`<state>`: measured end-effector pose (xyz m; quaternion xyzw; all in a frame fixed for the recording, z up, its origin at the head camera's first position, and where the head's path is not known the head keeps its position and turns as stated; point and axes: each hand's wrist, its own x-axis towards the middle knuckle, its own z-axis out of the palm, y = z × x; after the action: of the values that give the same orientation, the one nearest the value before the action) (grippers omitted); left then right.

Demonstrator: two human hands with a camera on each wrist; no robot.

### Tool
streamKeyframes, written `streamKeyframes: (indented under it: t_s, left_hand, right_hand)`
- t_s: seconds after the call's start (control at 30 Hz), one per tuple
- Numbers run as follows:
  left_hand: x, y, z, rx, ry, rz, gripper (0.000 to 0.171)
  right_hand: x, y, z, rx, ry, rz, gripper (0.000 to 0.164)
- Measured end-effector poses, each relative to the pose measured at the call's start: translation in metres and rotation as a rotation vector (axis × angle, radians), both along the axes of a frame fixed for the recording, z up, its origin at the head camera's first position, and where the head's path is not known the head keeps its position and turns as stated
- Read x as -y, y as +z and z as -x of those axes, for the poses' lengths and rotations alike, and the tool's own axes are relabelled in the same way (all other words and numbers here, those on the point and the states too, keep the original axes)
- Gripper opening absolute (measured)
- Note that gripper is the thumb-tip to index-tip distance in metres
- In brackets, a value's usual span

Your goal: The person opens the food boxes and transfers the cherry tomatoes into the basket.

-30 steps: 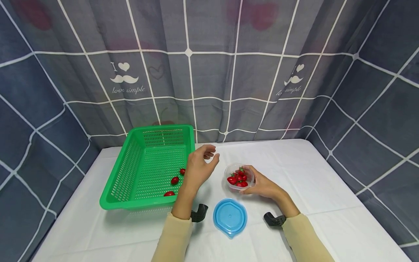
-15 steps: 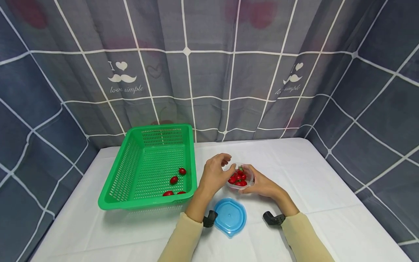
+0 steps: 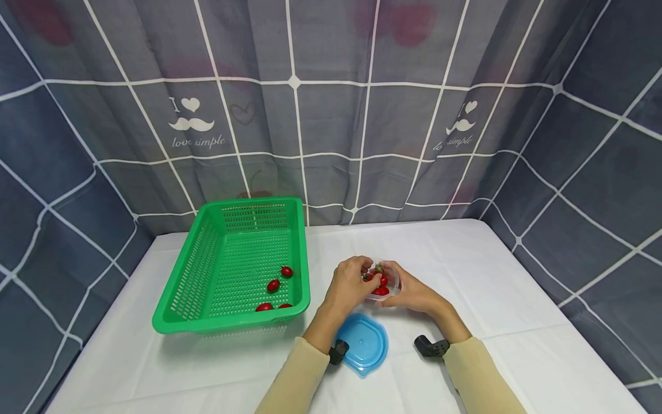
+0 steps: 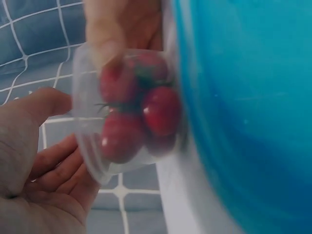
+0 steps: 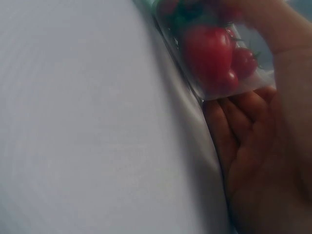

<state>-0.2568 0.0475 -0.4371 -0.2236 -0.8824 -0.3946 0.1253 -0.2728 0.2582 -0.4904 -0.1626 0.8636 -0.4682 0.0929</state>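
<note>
My right hand (image 3: 418,292) holds a small clear plastic container (image 4: 87,97) upright on the white cloth, thumb and fingers around its right side. Red cherry tomatoes (image 5: 207,51) with green stems lie inside it. Over the container's left rim reaches my left hand (image 3: 346,286). Its thumb and fingers are spread apart at the rim, with nothing visible between them in the left wrist view. A blue lid (image 3: 373,345) lies in front of the container, partly covered by the left wrist in the head view.
To the left stands a green perforated basket (image 3: 176,282) with several cherry tomatoes (image 3: 273,286) near its right front. White cloth (image 3: 465,253) covers the table. A grey checked curtain (image 3: 331,126) hangs behind and at both sides.
From beside the basket, my left hand has moved right and down to the container's rim. My right hand keeps its hold on the container. A tomato formerly behind the left arm now shows in the basket.
</note>
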Motion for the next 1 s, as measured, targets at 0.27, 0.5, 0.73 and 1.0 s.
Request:
streamKeyframes:
  t_s: [0.27, 0.5, 0.73, 1.0]
  left_hand:
    - [-0.008, -0.005, -0.002, -0.021, 0.001, 0.063, 0.030]
    - [-0.013, -0.009, -0.002, -0.063, 0.025, 0.125, 0.024]
    - [-0.017, -0.010, -0.001, -0.081, 0.024, 0.155, 0.019]
    - [-0.022, -0.009, 0.001, -0.035, 0.057, 0.163, 0.020]
  right_hand:
    - [-0.002, -0.001, -0.001, -0.003, 0.008, 0.002, 0.097]
    - [0.000, 0.000, -0.002, -0.029, 0.031, 0.026, 0.094]
    - [0.001, 0.001, 0.001, -0.029, 0.050, 0.053, 0.093]
    - [0.001, 0.000, 0.001, -0.054, 0.073, 0.046, 0.090]
